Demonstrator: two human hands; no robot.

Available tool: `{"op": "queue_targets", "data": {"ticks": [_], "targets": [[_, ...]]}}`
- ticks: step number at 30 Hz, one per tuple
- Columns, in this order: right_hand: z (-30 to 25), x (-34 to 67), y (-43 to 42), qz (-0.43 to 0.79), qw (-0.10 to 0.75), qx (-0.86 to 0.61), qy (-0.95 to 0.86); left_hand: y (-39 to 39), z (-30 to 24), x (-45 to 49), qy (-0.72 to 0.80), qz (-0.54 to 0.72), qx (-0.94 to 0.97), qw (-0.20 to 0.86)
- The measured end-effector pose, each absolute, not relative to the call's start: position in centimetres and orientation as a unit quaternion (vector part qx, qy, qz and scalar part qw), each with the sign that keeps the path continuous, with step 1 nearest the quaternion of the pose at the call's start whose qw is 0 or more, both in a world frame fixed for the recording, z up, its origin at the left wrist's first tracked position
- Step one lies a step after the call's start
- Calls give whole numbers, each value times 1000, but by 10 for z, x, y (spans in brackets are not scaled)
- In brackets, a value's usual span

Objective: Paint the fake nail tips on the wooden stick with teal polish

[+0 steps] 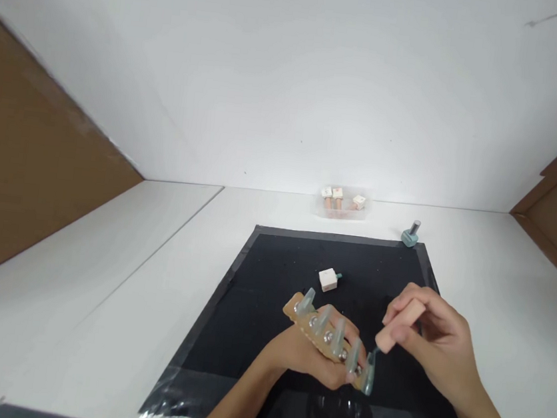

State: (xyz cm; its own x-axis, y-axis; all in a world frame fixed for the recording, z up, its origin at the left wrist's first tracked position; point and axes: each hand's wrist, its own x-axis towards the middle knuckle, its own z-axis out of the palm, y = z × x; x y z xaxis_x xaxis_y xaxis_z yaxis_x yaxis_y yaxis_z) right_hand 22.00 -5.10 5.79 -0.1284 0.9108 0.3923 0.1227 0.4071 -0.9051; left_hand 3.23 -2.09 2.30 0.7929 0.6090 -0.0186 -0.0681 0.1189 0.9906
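My left hand is closed round a tan strip that carries several pale blue-green false nails in a row, held over the black mat. My right hand pinches a peach-coloured brush handle, its thin tip touching the nail at the strip's right end. A white cap with a green nub lies on the mat just beyond the strip.
A teal nail-polish bottle with a silver top stands at the mat's far right corner. A clear tray with small pink bottles sits against the white back wall. Brown cardboard panels flank both sides.
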Motion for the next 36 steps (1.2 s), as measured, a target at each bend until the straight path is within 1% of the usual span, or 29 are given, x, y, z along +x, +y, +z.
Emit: {"op": "queue_targets", "data": {"ticks": [3,8,11,15,18,20,22,24,26,28,32,36], "targets": [[59,220,-51,372,546,-394,-639,-21,24,32,212,238,628,710],[60,220,-52,375,543,-392,-641,-21,25,32,211,251,634,701],[60,220,-52,386,548,-364,-647,-21,26,32,208,250,640,696],[59,220,-53,374,565,-381,-629,-20,27,32,204,254,643,693],[59,220,-54,388,564,-338,-646,-20,27,32,201,263,647,687],[59,219,-55,384,561,-350,-645,-20,27,32,197,269,649,684],[60,219,-55,373,578,-370,-625,-20,26,32,193,271,650,684],[61,219,-56,388,584,-344,-625,-20,26,33,192,270,646,688],[61,219,-56,406,567,-313,-645,-21,25,32,195,268,639,694],[60,219,-55,392,563,-343,-641,-21,23,31,197,271,633,698],[56,217,-53,347,615,-448,-548,-23,18,28,200,269,615,714],[55,214,-54,367,628,-458,-511,-26,20,28,261,237,550,757]]}}
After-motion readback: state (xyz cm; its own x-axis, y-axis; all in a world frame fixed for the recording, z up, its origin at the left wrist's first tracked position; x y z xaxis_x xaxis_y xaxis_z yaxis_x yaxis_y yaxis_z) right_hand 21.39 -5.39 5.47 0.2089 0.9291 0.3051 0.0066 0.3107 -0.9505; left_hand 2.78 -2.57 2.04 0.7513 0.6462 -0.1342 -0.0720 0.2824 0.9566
